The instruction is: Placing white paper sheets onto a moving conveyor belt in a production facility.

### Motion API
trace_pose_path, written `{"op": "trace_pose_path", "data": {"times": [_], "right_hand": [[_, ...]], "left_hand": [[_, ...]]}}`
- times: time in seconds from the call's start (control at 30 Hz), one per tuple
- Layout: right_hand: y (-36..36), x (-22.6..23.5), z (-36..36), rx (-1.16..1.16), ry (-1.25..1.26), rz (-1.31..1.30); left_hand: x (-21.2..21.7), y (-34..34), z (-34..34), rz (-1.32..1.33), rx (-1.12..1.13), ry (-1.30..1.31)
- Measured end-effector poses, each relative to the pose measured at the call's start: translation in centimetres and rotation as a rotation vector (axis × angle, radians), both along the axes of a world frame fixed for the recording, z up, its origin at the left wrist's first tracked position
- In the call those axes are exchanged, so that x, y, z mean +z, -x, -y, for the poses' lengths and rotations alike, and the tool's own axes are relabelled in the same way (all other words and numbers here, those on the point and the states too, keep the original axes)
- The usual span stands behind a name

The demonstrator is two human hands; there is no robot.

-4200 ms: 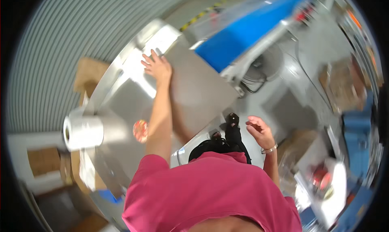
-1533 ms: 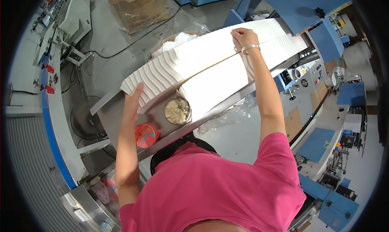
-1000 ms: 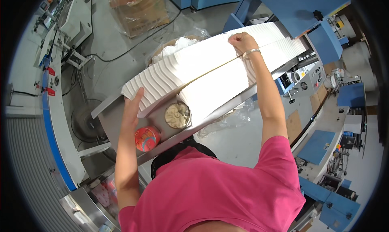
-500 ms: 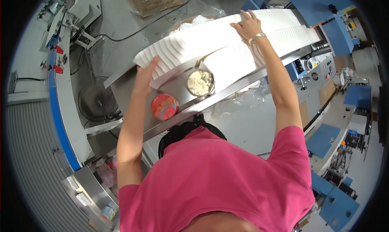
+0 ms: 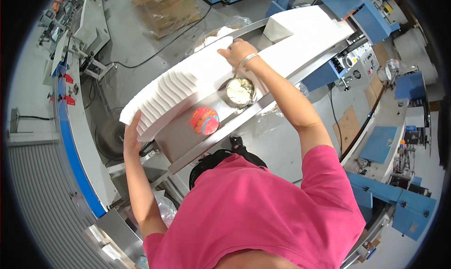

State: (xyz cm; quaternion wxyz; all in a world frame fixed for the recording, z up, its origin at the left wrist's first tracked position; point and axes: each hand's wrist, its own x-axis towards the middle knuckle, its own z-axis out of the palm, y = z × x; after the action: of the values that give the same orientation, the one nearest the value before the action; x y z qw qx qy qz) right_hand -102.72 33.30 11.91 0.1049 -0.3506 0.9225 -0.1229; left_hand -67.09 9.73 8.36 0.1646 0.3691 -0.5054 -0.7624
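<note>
A long row of white, ridged, tightly packed pieces (image 5: 171, 88), paper by the look of it, lies along the far side of a metal trough. My left hand (image 5: 132, 130) is closed against its left end, thumb on top and the other fingers mostly hidden. At its right end my right hand (image 5: 238, 52) is bent round it, a bracelet on the wrist. A second white row (image 5: 310, 36) rests farther right in the trough, apart from the first. Nearer me sit a round metal container (image 5: 240, 92) with pale, creamy-looking contents and a red round item (image 5: 205, 121) with coloured print.
The metal trough's near edge (image 5: 225, 128) runs slantwise before me. Beyond it, a plastic-wrapped cardboard box (image 5: 164, 11) and a black cable (image 5: 159, 43) lie on the floor. A blue-edged machine (image 5: 77, 147) stands left; blue machinery (image 5: 376, 22) and a bench (image 5: 380, 147) stand right.
The left row has shifted left and toward me between both hands, opening a gap from the right row. My right hand has come in from far right to this row's right end.
</note>
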Motion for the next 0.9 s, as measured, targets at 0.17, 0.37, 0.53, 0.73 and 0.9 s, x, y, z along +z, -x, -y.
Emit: {"op": "trace_pose_path", "data": {"times": [0.17, 0.37, 0.53, 0.73, 0.9], "right_hand": [[1.7, 2.5, -0.4, -0.023, -0.143, 0.118], [4.4, 1.7, -0.8, -0.123, -0.063, 0.175], [5.8, -0.1, -1.7, -0.061, -0.011, 0.064], [-3.5, 2.0, -2.4, 0.127, 0.237, -0.676], [-19.7, 0.5, -4.3, 0.379, 0.165, -0.232]], "left_hand": [[0.1, 0.1, -0.1, 0.038, 0.013, -0.012], [0.5, -0.3, 0.1, 0.064, 0.000, -0.012], [0.8, 0.4, -0.2, 0.066, -0.011, -0.005], [0.9, 0.4, -0.6, 0.070, 0.024, 0.002], [0.6, -0.1, -0.5, 0.063, 0.030, 0.009]]}}
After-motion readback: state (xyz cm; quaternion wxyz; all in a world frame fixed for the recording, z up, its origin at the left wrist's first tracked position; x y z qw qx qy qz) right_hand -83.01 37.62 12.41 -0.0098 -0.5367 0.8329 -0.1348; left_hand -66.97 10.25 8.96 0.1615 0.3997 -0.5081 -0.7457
